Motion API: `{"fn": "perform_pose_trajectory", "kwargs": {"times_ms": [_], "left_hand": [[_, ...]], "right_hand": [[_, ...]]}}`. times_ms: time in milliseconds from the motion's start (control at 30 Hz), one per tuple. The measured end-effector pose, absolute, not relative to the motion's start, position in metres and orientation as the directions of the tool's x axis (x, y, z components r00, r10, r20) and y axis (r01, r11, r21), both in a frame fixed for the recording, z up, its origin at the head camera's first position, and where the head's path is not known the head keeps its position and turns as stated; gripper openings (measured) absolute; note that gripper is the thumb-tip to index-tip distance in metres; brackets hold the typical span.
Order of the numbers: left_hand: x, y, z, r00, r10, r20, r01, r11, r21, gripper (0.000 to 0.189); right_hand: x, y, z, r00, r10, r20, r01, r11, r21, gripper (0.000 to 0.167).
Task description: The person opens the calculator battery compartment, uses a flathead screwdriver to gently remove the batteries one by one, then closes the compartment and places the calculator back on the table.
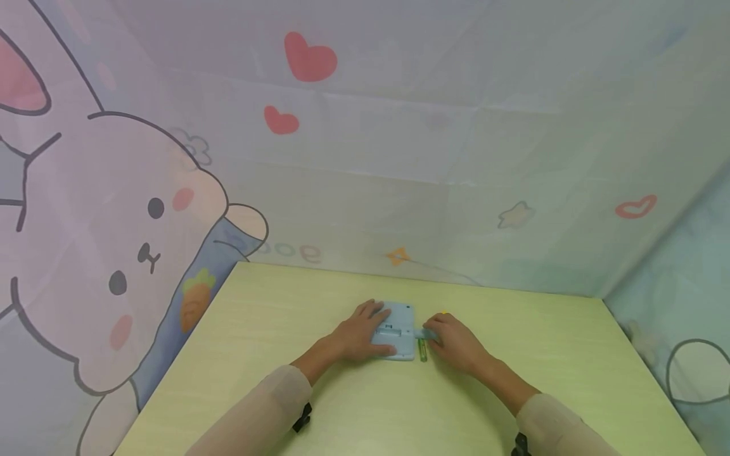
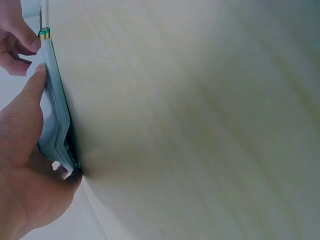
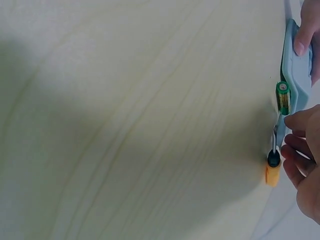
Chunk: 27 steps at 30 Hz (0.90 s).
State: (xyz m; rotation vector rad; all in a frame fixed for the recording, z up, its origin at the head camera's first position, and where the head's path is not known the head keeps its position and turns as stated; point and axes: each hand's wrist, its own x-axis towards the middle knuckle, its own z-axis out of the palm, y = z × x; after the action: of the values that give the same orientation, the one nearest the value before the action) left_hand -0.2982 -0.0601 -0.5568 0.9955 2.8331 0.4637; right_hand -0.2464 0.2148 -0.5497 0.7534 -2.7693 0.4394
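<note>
A light blue calculator (image 1: 402, 345) lies back side up on the table, its battery slot (image 1: 390, 332) uncovered. My left hand (image 1: 360, 332) grips its left part, thumb on the back near the front edge. Off its right edge, my right hand (image 1: 456, 342) pinches a small light blue battery cover (image 1: 424, 333), partly hidden by the fingers. A green battery (image 1: 422, 350) lies just right of the calculator; the right wrist view shows this battery (image 3: 283, 98) end-on, close to the right fingertips. Beside those fingers is a screwdriver with an orange handle (image 3: 272, 175).
The pale yellow-green table (image 1: 353, 418) extends around both hands. A printed cloth (image 1: 399, 158) with a rabbit and hearts hangs behind and along the sides of the table.
</note>
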Motion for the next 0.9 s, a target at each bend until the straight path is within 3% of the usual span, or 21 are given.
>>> {"fn": "perform_pose_trajectory", "kwargs": {"times_ms": [667, 900], "left_hand": [[-0.296, -0.06, -0.553, -0.78, 0.625, 0.006, 0.589, 0.732, 0.341, 0.094], [-0.295, -0.06, -0.554, -0.782, 0.623, 0.004, 0.585, 0.732, 0.348, 0.094]], "right_hand": [[-0.256, 0.214, -0.558, -0.838, -0.434, 0.329, -0.523, 0.811, -0.262, 0.017], [-0.256, 0.214, -0.557, -0.866, -0.4, 0.3, -0.485, 0.817, -0.311, 0.016]]}}
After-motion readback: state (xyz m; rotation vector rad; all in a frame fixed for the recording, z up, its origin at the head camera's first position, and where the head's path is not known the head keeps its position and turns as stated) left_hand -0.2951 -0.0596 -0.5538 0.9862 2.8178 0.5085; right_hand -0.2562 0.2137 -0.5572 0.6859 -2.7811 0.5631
